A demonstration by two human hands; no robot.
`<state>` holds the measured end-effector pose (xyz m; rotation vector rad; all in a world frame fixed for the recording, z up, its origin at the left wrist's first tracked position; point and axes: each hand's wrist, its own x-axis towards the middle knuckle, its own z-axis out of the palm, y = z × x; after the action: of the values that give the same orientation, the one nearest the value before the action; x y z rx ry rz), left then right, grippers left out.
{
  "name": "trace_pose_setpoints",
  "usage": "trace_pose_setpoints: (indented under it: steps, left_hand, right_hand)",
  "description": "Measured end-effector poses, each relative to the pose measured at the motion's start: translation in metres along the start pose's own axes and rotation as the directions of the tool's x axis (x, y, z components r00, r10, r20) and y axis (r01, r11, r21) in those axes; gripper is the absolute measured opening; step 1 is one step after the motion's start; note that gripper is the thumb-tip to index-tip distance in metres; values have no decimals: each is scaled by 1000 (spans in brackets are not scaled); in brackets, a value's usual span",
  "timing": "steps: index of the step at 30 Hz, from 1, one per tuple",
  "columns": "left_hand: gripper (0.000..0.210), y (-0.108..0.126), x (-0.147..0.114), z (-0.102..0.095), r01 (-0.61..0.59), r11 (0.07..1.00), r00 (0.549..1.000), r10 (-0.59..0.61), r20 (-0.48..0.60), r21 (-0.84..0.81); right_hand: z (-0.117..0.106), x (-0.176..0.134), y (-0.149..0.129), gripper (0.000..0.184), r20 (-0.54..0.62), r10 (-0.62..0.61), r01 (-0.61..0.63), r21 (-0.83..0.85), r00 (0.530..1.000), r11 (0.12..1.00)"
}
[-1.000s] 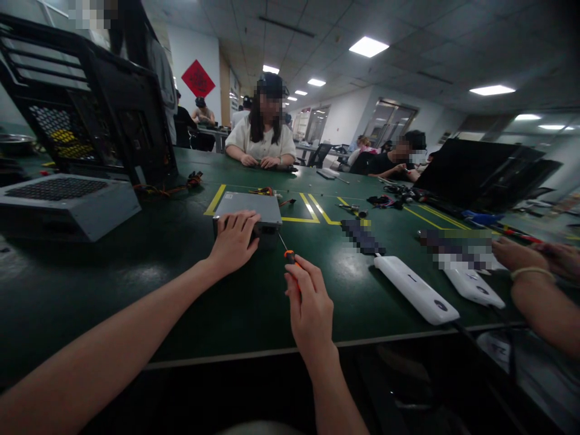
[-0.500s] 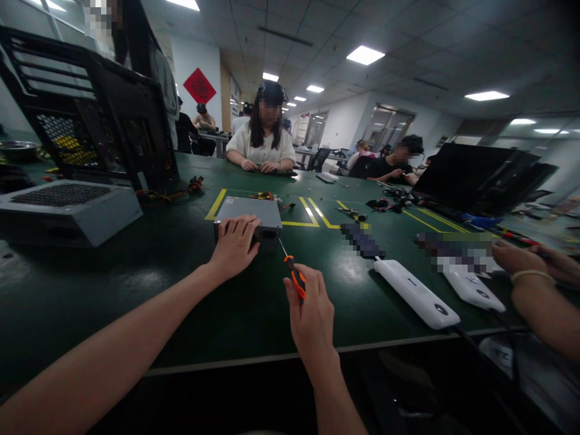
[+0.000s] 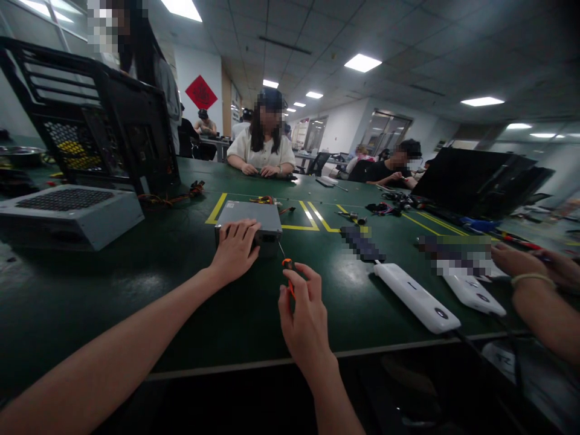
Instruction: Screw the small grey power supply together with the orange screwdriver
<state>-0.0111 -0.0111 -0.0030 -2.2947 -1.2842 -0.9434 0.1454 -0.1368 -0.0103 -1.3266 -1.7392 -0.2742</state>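
A grey computer power supply unit (image 3: 260, 214) sits on the green table (image 3: 217, 320) in front of me. My left hand (image 3: 234, 248) grips its near left part, fingers bent over the top and thumb against the near side. In my right hand (image 3: 307, 317) is a screwdriver (image 3: 287, 264) with an orange and black handle, much of it hidden by the fingers. Its thin shaft points up and left, with the tip at the lower right of the unit's near face. Whether the tip sits in a screw is too small to tell.
A second power supply unit (image 3: 77, 211) and an open black computer case (image 3: 113, 127) stand at the left. Right of me lie white power banks (image 3: 417, 296) with cables. A co-worker's hands (image 3: 521, 260) are at the far right; another person (image 3: 260, 148) sits opposite.
My right hand has shifted slightly left and its fingers have turned around the screwdriver handle, covering more of it. My left hand and the power supply unit stay in place.
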Motion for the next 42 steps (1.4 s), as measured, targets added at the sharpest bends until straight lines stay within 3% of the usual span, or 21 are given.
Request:
trace_pose_setpoints:
  steps: [4, 10, 19, 25, 34, 39, 42]
  left_hand:
    - [43, 1, 1, -1, -4, 1000, 1000, 4, 2, -9]
    - [44, 0, 1, -1, -1, 1000, 1000, 1, 1, -8]
    - [44, 2, 0, -3, -2, 1000, 1000, 2, -2, -11]
    - [43, 1, 1, -3, -4, 1000, 1000, 4, 8, -4]
    - [43, 2, 0, -4, -8, 1000, 1000, 8, 8, 19]
    - [44, 1, 0, -3, -5, 1000, 1000, 5, 11, -5]
    - [44, 0, 0, -3, 2, 1000, 1000, -1, 12, -21]
  right_hand:
    - [4, -1, -2, 28, 0, -57, 57, 21, 998, 998]
    - [2, -1, 3, 24, -50, 71, -72, -19, 996, 997]
    - [4, -2, -1, 30, 23, 4, -5, 57, 1000, 998]
    - [3, -1, 4, 25, -32, 74, -73, 23, 997, 997]
    - [4, -1, 1, 25, -29, -46, 47, 25, 999, 999]
    - [-1, 0, 6, 22, -14, 58, -59, -43, 998, 997]
    - [-3, 2, 2, 23, 14, 53, -52, -24, 999, 998]
